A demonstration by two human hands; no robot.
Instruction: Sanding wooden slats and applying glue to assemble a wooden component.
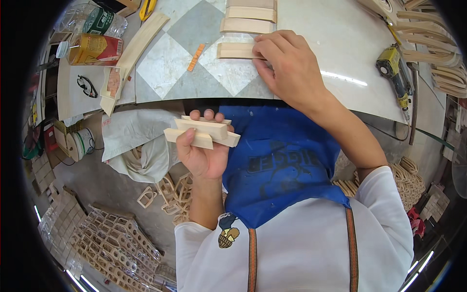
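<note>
Left hand (202,153) clamped on wooden blocks (202,132); right hand (287,63) fingers pinching wooden strip (235,50).

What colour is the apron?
The apron is blue with dark print, seen best in the head view.

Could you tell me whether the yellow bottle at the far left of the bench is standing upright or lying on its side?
On its side. The yellow bottle lies flat on the bench, its white cap pointing left, beside a clear bottle.

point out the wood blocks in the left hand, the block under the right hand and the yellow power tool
wood blocks (202,132), head view, face of the front block
wood block on the table (234,50), head view, its bare left half
yellow power tool (393,73), head view, its body
</note>
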